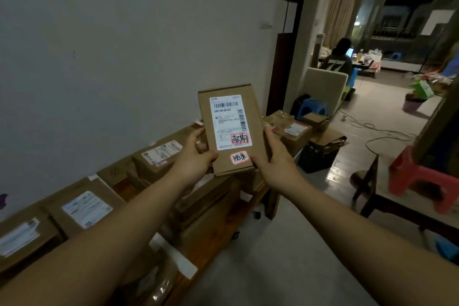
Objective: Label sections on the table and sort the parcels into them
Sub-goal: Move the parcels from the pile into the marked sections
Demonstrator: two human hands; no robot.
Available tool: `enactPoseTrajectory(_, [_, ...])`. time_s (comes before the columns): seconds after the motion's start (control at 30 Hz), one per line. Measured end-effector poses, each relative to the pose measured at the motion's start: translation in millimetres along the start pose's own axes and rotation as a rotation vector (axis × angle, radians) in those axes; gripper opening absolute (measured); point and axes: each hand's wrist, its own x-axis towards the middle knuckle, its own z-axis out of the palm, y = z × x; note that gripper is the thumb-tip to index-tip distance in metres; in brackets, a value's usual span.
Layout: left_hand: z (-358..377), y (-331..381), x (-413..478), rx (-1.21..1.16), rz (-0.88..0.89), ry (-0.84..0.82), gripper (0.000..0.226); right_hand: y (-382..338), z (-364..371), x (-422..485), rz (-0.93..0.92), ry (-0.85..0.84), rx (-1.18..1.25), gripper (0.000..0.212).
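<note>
Up in the air above the table [258, 192], a flat brown cardboard parcel [231, 129] stands upright, left hand [196, 156] and right hand [275, 154] each gripping a lower side edge, thumbs on the front. It carries a white shipping label [229, 120] with barcodes, plus two red-outlined handwritten stickers, one on the label [239, 138] and one below [239, 157]. The fine print is unreadable, and the brown boxes [87, 206] along the wall blur, partly hidden by the forearms.

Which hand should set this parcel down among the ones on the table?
Left, probably. Both hands grip the parcel: left hand on its left edge, right hand at its lower right. The table and other parcels lie below the left arm; the right would have to cross over.
</note>
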Motion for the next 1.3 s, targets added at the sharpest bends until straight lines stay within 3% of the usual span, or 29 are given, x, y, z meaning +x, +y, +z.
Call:
enactPoseTrajectory(0.37, [37,2,114,0.084,-0.035,0.107,0.067,62,-12,136,-0.066,-0.097,-0.100,0.060])
enactPoseTrajectory(0.67, [101,-13,179,0.043,-0.061,0.356,0.065,124,-47,240,-0.256,-0.401,-0.111,0.076])
enactPoseTrajectory(0.83, [118,-24,190,0.114,-0.112,0.434,0.062,148,-44,272,-0.300,-0.630,-0.206,0.086])
enactPoseTrajectory(0.97, [115,-32,202,0.195,-0.126,0.467,0.057,157,-28,290,-0.310,-0.683,-0.214,0.084])
enactPoseTrajectory(1.13, [128,-47,206,0.241,-0.133,0.553,0.073,179,-16,299,-0.335,-0.710,-0.148,0.081])
enactPoseTrajectory(1.3, [164,-72,200,0.426,-0.272,0.502,0.076,214,-17,307,-0.378,-0.811,-0.182,0.078])
